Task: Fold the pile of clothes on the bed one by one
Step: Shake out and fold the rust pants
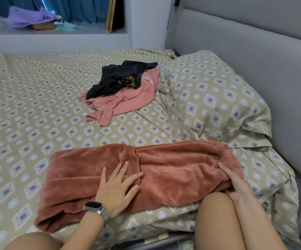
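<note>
- The left hand (118, 184) lies flat with fingers spread on the rust fleece trousers (164, 170), pressing the cloth down; the right hand (233, 183) grips the waistband end, fingers curled over its edge.
- The trousers lie across the bed (29, 98) just in front of the person's knees, seemingly folded lengthwise already; further folds look to be still due.
- Left to do: a pink top (128, 101) with a black garment (120, 76) crumpled on it, well apart towards the headboard (254, 56).
- A pillow (214, 98) sits just beside that pile, touching the trousers' far edge; it may crowd the folding space.
- A window ledge (56, 36) holds purple wrapping.
</note>
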Demonstrator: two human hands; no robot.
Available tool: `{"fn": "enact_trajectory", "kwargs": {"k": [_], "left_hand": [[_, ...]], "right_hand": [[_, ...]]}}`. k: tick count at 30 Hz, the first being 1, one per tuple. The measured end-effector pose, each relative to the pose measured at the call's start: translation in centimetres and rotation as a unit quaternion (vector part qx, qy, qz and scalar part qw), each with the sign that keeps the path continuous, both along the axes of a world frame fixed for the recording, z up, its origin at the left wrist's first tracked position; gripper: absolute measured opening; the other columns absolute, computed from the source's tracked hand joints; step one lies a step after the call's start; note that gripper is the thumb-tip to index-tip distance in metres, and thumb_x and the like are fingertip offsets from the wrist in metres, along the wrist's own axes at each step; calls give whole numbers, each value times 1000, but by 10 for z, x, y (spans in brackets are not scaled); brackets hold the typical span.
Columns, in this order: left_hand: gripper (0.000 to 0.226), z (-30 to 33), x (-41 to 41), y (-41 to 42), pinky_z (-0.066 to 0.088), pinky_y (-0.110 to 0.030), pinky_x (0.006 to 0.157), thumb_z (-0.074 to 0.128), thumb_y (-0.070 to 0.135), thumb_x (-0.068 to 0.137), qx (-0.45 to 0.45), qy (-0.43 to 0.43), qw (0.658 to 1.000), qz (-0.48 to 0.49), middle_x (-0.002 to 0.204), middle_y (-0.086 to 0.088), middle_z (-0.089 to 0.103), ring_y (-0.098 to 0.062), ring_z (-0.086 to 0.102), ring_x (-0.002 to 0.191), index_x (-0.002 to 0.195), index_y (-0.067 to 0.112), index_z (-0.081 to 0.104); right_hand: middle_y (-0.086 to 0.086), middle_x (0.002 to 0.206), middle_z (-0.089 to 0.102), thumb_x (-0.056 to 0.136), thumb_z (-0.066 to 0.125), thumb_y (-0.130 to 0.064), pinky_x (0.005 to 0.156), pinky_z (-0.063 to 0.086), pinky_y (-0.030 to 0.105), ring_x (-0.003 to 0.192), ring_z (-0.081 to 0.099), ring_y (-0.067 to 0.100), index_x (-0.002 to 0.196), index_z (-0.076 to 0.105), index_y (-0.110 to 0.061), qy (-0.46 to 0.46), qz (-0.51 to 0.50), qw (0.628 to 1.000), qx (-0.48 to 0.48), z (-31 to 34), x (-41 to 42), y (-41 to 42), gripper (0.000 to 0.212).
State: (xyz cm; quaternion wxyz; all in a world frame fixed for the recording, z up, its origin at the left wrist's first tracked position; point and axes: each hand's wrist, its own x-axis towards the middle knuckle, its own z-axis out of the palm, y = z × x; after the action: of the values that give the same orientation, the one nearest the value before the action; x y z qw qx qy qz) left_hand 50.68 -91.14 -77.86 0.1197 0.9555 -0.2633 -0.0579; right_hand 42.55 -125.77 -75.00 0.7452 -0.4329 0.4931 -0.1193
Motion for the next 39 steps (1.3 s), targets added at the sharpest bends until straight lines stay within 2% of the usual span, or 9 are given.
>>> {"fn": "enact_trajectory", "kwargs": {"k": [5, 9, 14, 17, 22, 24, 28, 34, 39], "left_hand": [[53, 17, 0, 11, -8, -44, 120, 1, 78, 83, -194, 94, 976, 29, 147, 33, 29, 9, 21, 140, 130, 68, 24], [25, 35, 5, 35, 35, -37, 112, 41, 38, 101, -511, 180, 825, 160, 115, 19, 68, 4, 58, 114, 123, 39, 54], [34, 39, -3, 90, 35, -27, 109, 39, 31, 91, -313, -92, 940, 100, 110, 19, 67, 3, 59, 104, 115, 32, 63], [34, 41, -11, 108, 31, -23, 105, 42, 33, 96, -335, -85, 917, 202, 117, 17, 59, -1, 52, 110, 123, 25, 61], [33, 52, 0, 162, 50, -33, 87, 41, 33, 101, -703, 215, 510, 447, 124, -12, 62, -20, 62, 105, 120, 12, 57], [49, 55, -2, 182, 50, -36, 81, 39, 45, 100, -733, 283, 423, 451, 122, -14, 60, -24, 63, 102, 129, 7, 49], [63, 54, -12, 193, 52, -32, 63, 57, 59, 86, -660, 308, 531, 434, 99, -4, 66, -14, 66, 77, 125, 11, 50], [69, 41, -7, 176, 46, -28, 92, 82, 40, 72, -501, 185, 752, 386, 113, 9, 59, -12, 61, 104, 129, 31, 44], [48, 34, 6, 177, 47, -17, 77, 65, 4, 84, -554, 42, 732, 396, 117, 11, 56, -13, 65, 94, 100, 47, 53]], "right_hand": [[11, 102, 74, 66, 86, -8, 83, 59, 38, 95, 71, 25, 107, 69, -9, -108, 37, 980, -160, 33, 13, 40, 44], [13, 107, 72, 69, 84, -3, 98, 51, 50, 103, 68, 30, 114, 65, -5, -205, 109, 952, -201, 80, 45, 97, 49], [15, 101, 73, 60, 86, -14, 89, 56, 43, 97, 70, 29, 107, 66, -3, -303, 194, 899, -250, 138, 95, 195, 52], [-1, 98, 69, 66, 85, -6, 78, 53, 19, 86, 66, 1, 107, 60, -15, -316, 271, 845, -336, 149, 111, 269, 49], [-9, 98, 61, 66, 81, -33, 90, 49, 43, 96, 61, 13, 95, 48, -23, -235, 462, 701, -490, 86, 103, 373, 45], [-11, 109, 50, 70, 77, -42, 107, 33, 51, 115, 50, 13, 102, 44, -29, -156, 578, 584, -548, 51, 92, 389, 48], [-11, 137, 39, 76, 72, -51, 121, -3, 49, 149, 8, 13, 131, 46, -28, -141, 701, 449, -536, 24, 74, 385, 65], [-22, 109, 67, 88, 69, -14, 97, 46, 19, 106, 60, -7, 111, 71, -21, -278, 546, 620, -491, 67, 93, 331, 24], [-12, 144, 45, 79, 51, -69, 116, 27, 47, 140, 34, 17, 142, 40, -41, -88, 476, 600, -637, 52, 110, 277, 70]]}}
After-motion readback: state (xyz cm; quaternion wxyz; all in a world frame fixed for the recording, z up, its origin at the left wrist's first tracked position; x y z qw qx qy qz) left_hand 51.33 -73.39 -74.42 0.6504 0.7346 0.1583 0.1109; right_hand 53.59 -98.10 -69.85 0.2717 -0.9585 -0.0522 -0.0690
